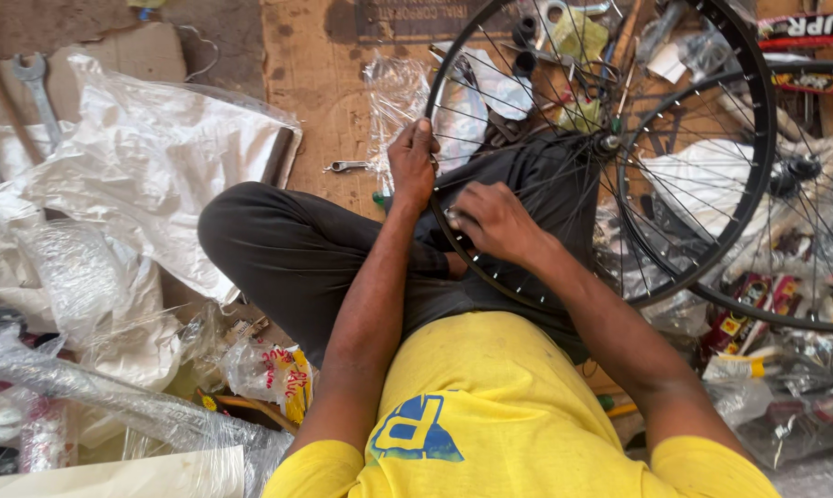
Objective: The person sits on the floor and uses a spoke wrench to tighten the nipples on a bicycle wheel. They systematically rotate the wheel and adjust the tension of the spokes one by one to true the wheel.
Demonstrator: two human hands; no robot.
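A black spoked bicycle wheel point(758, 138) stands on my crossed legs, its hub point(606, 143) to the right of my hands. My left hand point(412, 164) grips the rim on its left side, fingers curled over the edge. My right hand point(492, 219) rests lower on the same rim, fingertips pinched at a spoke end; whether it holds a small tool I cannot tell. I sit cross-legged in dark trousers and a yellow shirt.
A second black wheel point(809, 318) lies behind at the right. A small spanner point(345, 167) lies on the brown cardboard point(320, 83); a big spanner point(35, 88) at the far left. White sacks point(149, 166) and clear plastic wrap point(112, 397) pile at left. Packets and parts litter the right.
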